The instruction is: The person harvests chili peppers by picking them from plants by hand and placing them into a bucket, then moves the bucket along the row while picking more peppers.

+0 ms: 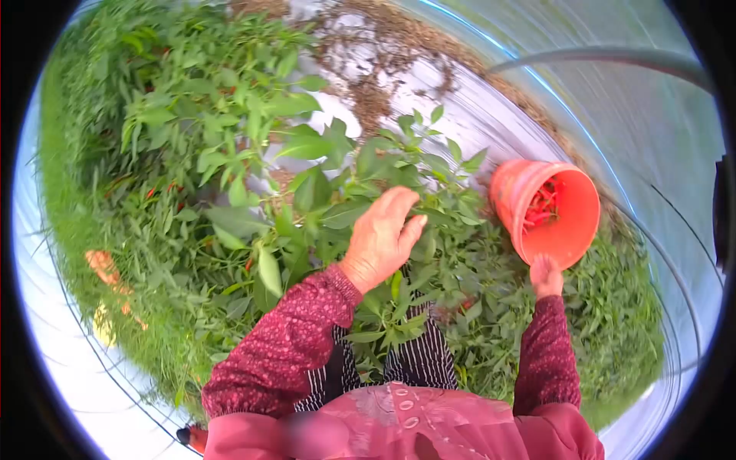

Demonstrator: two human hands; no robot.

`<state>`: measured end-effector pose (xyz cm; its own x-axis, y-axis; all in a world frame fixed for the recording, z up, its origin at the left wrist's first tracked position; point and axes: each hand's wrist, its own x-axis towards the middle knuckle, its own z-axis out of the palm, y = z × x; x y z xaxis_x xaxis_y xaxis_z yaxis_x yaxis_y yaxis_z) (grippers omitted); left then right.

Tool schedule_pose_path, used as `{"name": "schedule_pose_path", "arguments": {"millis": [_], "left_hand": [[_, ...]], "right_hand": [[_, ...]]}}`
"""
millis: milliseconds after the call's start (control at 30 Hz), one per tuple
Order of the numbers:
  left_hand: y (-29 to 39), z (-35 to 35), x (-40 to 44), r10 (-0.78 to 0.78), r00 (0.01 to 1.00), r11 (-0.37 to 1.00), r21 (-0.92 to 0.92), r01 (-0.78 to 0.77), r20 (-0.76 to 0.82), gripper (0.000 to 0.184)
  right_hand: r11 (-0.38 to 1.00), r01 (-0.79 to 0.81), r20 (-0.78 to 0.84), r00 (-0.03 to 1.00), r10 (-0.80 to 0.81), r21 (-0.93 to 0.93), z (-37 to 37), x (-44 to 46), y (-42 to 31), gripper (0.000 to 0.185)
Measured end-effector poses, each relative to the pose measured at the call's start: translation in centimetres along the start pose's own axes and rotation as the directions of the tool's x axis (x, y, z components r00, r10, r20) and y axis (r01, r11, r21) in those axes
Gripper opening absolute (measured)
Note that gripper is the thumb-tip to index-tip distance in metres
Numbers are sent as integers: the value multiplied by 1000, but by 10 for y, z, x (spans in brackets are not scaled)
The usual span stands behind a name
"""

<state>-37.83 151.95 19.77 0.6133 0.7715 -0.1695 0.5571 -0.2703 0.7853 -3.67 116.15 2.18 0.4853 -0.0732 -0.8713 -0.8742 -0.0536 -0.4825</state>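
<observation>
My left hand (pixel 383 236) is over the leafy pepper plant (pixel 330 199) in front of me. Its thumb and fingers are apart, with nothing visible between them; leaves lie close around the fingertips. My right hand (pixel 546 274) grips the near rim of an orange-red bucket (pixel 502 188), which is tilted with its mouth facing right and towards me. Inside the bucket lie several red chili peppers (pixel 543 205).
Dense pepper plants (pixel 153 230) fill the left side, with a few red peppers among the leaves. Pale plastic sheeting (pixel 460 100) with dry plant litter covers the ground ahead. A curved grey pipe (pixel 606 55) and clear film wall stand at right.
</observation>
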Motion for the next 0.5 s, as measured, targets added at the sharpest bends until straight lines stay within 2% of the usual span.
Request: {"name": "schedule_pose_path", "arguments": {"millis": [67,100,167,200,233,267,300,333,433,500], "left_hand": [[-10,-18,13,138,983,967,231,-107,-121,34],[-14,-31,17,181,969,905,414,-98,-167,37],[-29,-57,23,81,991,666,746,26,-107,43],[-40,-65,16,-59,994,655,748,110,-94,42],[-50,-72,10,-199,977,632,751,192,-82,42],[-57,-77,2,-199,975,621,758,200,-94,42],[-61,-81,-10,-397,918,605,748,274,-15,41],[-64,-81,-21,-575,815,576,741,346,67,41],[-77,-75,-54,-567,822,590,723,360,54,39],[-80,-73,-66,-614,779,625,681,380,129,37]], "right_hand": [[993,-111,-15,994,111,-35,-2,-15,20,48],[992,-120,6,993,120,-42,1,-15,28,48],[967,-246,-251,934,254,64,2,-10,38,48],[961,-234,-253,930,265,146,4,-1,41,48],[960,-244,-240,932,272,138,2,13,41,48],[956,-197,-94,971,221,219,3,25,42,47],[937,-163,47,987,156,309,4,36,46,47],[919,-141,-6,988,154,369,8,41,48,46],[872,-165,-10,982,191,462,16,52,60,43],[882,-175,23,983,184,437,39,50,69,38]]}}
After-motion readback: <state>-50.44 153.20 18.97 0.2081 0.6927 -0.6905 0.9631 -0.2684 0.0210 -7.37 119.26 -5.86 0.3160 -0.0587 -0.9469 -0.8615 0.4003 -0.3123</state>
